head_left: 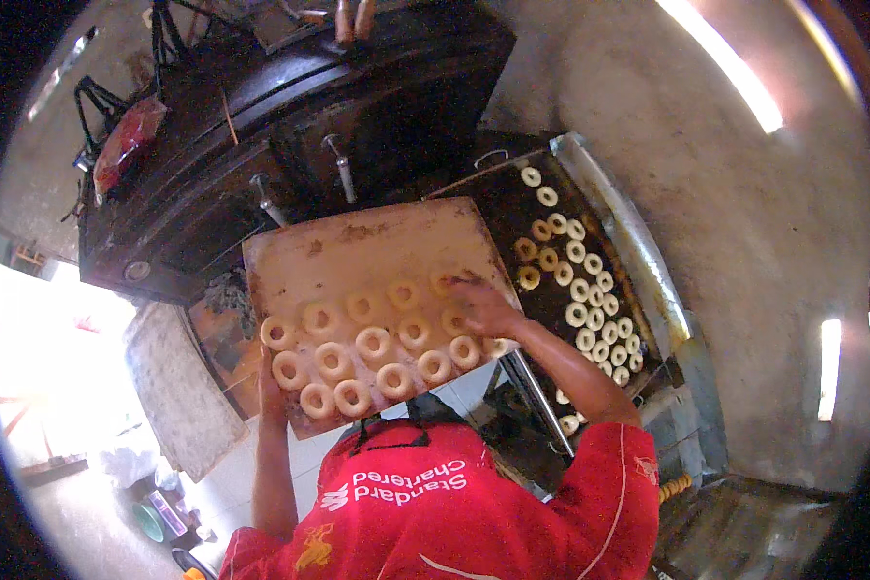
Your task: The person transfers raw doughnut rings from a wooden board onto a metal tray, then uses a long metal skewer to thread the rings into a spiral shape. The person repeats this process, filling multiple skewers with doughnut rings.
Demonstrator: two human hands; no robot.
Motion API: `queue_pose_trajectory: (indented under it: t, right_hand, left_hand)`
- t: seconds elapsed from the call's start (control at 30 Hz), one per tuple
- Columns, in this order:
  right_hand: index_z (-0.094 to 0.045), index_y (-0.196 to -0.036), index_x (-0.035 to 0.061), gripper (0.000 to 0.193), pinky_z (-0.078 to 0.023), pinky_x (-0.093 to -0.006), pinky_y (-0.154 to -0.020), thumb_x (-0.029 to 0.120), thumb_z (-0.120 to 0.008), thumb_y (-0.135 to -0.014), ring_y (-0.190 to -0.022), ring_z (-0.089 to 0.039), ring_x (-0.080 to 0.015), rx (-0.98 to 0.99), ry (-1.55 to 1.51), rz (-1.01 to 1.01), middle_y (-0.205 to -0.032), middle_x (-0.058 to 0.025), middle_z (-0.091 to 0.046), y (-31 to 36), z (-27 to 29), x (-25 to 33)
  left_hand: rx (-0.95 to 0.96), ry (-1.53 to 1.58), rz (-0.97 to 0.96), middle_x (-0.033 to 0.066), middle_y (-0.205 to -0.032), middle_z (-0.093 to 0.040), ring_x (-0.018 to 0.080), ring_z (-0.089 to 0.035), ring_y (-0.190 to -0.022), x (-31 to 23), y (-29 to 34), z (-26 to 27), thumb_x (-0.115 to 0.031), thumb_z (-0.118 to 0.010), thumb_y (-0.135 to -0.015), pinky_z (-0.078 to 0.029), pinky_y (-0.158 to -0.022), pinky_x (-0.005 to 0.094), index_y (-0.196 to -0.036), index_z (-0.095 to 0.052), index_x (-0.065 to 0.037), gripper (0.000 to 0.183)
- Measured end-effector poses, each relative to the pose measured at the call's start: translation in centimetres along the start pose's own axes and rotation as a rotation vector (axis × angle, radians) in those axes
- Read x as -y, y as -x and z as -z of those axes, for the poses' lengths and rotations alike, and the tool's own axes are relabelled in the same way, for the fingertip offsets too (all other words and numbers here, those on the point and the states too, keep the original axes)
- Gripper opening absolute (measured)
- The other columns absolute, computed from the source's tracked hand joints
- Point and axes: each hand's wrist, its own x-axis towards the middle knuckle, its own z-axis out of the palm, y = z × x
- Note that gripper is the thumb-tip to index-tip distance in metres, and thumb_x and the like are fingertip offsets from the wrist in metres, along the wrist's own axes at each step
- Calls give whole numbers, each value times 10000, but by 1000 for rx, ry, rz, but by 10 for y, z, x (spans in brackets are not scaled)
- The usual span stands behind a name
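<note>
The left hand [271, 387] is lying along the left edge of a floury board [367, 237], where dough rings [382, 385] are sitting in rows over the nearer half; the right hand [488, 311] is reaching across rings by the right edge, but through hidden fingers and blur I cannot tell how far either is opening or whether anything is being gripped, while more rings are filling a dark tray [498, 193] at right, beside a dark oven [396, 135]
</note>
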Motion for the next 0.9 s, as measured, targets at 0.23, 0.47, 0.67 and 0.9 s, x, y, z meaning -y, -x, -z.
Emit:
queue_pose_trajectory:
  t: [0.23,0.47,0.67,0.9]
  right_hand:
    - [-694,-1248,82,496,-387,-548,-1186,111,-764,-758,-1261,-581,-425,222,246,-454,-1319,-152,-671,13,-2,-46]
    - [-699,-1287,77,383,-427,-515,-1139,163,-648,-918,-1291,-576,-435,103,309,-500,-1314,-182,-681,33,23,-53]
    - [-640,-1340,98,578,-394,-539,-1188,197,-795,-792,-1349,-507,-425,24,16,-190,-1371,-142,-637,-49,-30,69]
    - [-709,-1223,119,500,-449,-583,-1104,119,-774,-727,-1144,-610,-427,-22,250,-400,-1162,-171,-691,16,-15,-51]
  left_hand:
    - [36,-293,-229,69,-1235,-695,178,-686,-1082,8,-8,30,-495,-506,-1111,-601,-928,341,-1415,-594,-77,524]
    - [-52,-35,12,73,-1186,-715,192,-713,-1021,-12,-8,45,-540,-515,-1093,-630,-857,362,-1362,-621,-97,529]
    - [94,67,10,90,-1238,-688,213,-686,-1099,33,-28,13,-549,-488,-1099,-617,-931,387,-1417,-587,-87,569]
    - [116,35,11,62,-1235,-684,183,-684,-1082,5,-31,59,-526,-486,-1107,-605,-919,343,-1396,-591,-89,535]
